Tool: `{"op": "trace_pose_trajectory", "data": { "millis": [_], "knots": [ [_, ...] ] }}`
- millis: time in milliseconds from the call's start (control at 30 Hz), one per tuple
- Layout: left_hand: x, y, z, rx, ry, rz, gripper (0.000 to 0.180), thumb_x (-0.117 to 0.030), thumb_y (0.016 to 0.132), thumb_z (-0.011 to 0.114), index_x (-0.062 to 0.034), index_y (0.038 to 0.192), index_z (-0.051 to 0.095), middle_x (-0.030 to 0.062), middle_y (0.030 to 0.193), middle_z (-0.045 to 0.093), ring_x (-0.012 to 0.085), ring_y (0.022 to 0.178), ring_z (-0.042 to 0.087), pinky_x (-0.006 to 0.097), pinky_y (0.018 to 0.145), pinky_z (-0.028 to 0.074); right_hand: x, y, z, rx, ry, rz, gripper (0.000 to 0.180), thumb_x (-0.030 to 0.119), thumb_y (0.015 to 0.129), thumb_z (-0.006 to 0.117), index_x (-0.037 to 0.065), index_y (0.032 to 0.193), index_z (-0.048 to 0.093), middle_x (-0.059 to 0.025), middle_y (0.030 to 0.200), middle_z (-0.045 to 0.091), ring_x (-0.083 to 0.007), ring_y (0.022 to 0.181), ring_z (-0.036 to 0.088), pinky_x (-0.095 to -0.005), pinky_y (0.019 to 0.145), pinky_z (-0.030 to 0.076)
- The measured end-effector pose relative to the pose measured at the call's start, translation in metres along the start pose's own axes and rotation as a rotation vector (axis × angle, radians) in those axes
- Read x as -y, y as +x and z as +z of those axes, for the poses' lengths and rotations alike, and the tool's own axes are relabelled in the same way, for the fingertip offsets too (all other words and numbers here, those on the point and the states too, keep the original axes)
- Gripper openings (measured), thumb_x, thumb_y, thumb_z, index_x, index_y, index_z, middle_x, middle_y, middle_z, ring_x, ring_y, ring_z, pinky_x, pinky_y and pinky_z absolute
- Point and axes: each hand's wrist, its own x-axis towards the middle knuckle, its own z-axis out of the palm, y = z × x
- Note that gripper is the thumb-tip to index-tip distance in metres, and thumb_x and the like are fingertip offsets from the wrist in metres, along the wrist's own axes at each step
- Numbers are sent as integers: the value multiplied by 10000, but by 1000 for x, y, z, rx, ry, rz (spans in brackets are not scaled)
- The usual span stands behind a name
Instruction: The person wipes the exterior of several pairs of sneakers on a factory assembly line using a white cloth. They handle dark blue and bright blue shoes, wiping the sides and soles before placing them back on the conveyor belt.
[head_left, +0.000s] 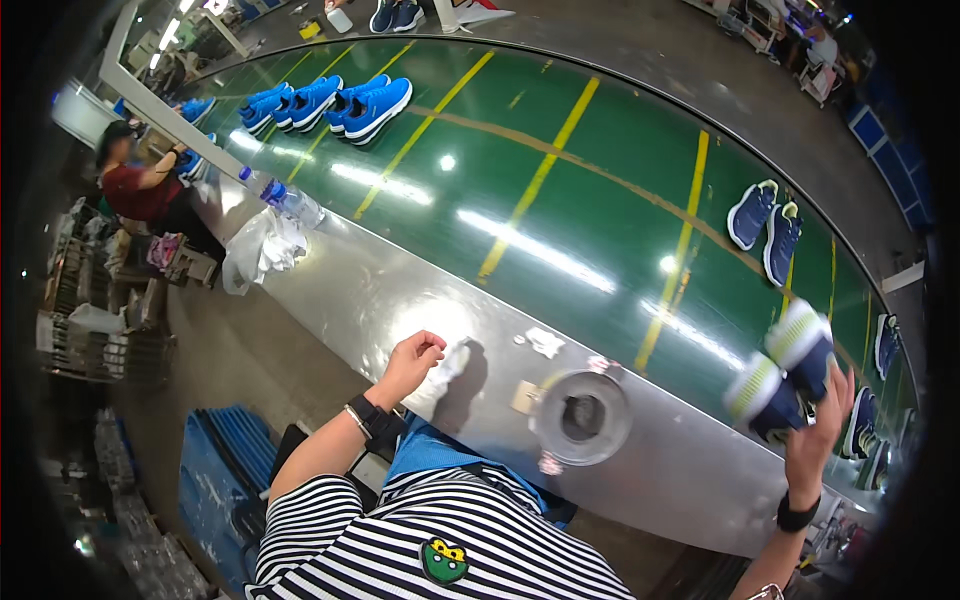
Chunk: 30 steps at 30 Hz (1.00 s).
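My right hand point(826, 408) grips a pair of navy sneakers point(797, 385) at the right, over the belt's near edge. Their pale soles with yellow-green marks face up and toward the left, a little blurred. Above the metal ledge point(350, 300) near the middle is my left hand point(410, 364), its fingers curled together. Whether anything is between those fingers cannot be made out. A small whitish patch point(449, 368) shows just beside it. Farther up the green belt point(560, 200), another navy pair point(765, 232) lies apart from my right hand.
Blue sneakers point(372, 108) stand in a row at the far left of the belt. A round metal dish point(581, 418) sits on the ledge. A plastic bottle point(285, 198) and white bag point(262, 250) lie left. Another person point(145, 185) works there. More navy shoes point(860, 423) line the right.
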Motion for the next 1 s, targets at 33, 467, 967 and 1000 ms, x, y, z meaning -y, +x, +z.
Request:
{"op": "trace_pose_trajectory", "data": {
  "millis": [33,467,967,1000],
  "knots": [
    [0,8,-19,13,-41,37,132,-80,901,515,-5,984,585,48,910,619,122,854,617,263,725,501,50,36,7,-25,18,-67,476,36,703,606,4,1175,548,-157,1169,555,-337,1197,452,-495,1101,230],
    [26,96,-292,-152,-186,152,331,-170,932,533,9,1209,515,122,1154,542,189,1071,521,305,907,430,611,175,337,351,243,-1126,178,167,697,559,29,741,665,-45,796,632,-237,1003,540,-466,1116,240],
    [-2,81,-246,365,947,730,825,-195,647,803,8,1324,377,209,1167,464,350,1028,472,403,884,417,526,7,241,343,863,629,210,75,783,654,19,983,619,-136,901,618,-275,848,617,-357,765,485],
    [-2,85,-242,320,1050,794,922,-204,626,812,11,1375,319,243,1228,429,363,1023,469,418,893,406,528,-2,246,333,893,665,198,75,787,649,15,974,621,-135,890,619,-270,833,622,-352,754,489]
  ]
}}
